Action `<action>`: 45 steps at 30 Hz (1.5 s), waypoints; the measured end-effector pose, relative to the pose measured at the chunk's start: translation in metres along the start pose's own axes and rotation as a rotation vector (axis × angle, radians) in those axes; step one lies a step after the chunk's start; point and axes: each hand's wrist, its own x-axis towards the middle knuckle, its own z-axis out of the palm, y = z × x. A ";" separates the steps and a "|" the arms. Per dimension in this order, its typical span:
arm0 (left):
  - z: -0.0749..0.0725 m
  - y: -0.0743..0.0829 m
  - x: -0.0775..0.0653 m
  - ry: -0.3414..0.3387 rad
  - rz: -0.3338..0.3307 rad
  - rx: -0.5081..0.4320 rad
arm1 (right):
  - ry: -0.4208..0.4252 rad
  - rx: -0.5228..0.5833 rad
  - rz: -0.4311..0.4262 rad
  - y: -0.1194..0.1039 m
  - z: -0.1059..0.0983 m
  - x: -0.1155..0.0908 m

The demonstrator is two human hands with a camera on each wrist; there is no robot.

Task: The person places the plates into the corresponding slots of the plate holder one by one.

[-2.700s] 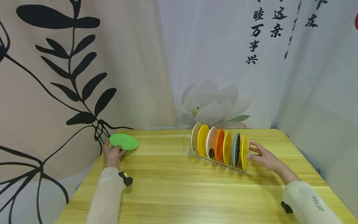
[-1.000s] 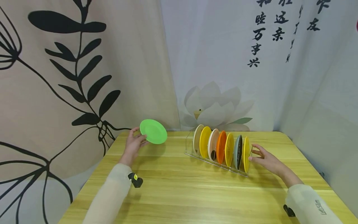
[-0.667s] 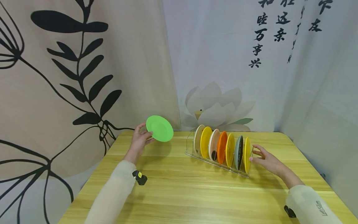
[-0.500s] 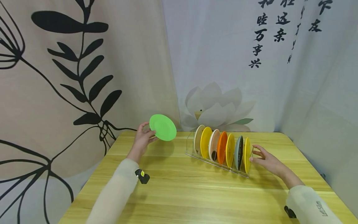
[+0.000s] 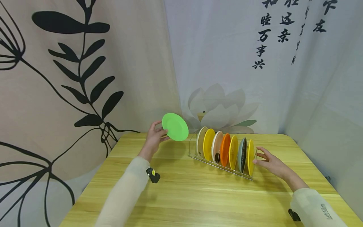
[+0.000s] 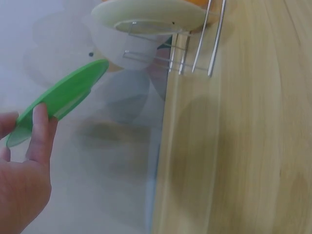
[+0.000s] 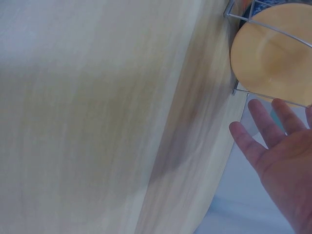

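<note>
My left hand [image 5: 154, 137] pinches the left rim of a green plate [image 5: 175, 126], holding it tilted above the table's back edge. In the left wrist view the plate [image 6: 63, 92] is nearly edge-on, with fingers [image 6: 41, 129] on its underside. A wire dish rack [image 5: 221, 166] holds several upright plates, among them a cream plate [image 5: 201, 142], an orange plate [image 5: 225, 150] and a yellow plate [image 5: 250, 157] at the right end. At that end my right hand [image 5: 270, 164] touches the rack's wire; its fingers [image 7: 265, 122] are spread in the right wrist view, thumb hidden there.
A wooden table [image 5: 187, 195] carries the rack at its back right. Printed curtains [image 5: 136, 78] hang directly behind and at the sides. The cream plate, the rack's leftmost, stands right of the green plate.
My left hand has lifted the green plate from the table's back left, tilted it up and carried it right towards the rack. The right hand has stayed at the rack's end.
</note>
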 end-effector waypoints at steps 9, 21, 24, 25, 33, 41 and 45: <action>0.024 -0.005 0.005 -0.017 -0.016 0.008 | -0.003 -0.002 -0.001 0.000 0.000 0.000; 0.046 -0.016 0.011 -0.037 -0.010 0.015 | 0.000 0.001 -0.011 0.002 0.001 0.000; 0.050 -0.018 0.011 -0.044 -0.022 0.020 | -0.002 0.010 -0.013 0.002 0.001 0.001; 0.051 -0.019 0.011 -0.046 -0.026 0.027 | -0.002 0.014 -0.013 0.003 0.001 0.001; 0.057 -0.028 0.012 -0.051 -0.045 0.054 | -0.003 0.007 -0.015 0.000 0.001 0.000; 0.062 -0.036 0.011 -0.062 -0.045 0.096 | -0.005 0.018 -0.006 -0.001 0.001 -0.001; 0.065 -0.040 0.009 -0.062 -0.045 0.101 | -0.008 0.018 -0.011 0.000 0.001 0.000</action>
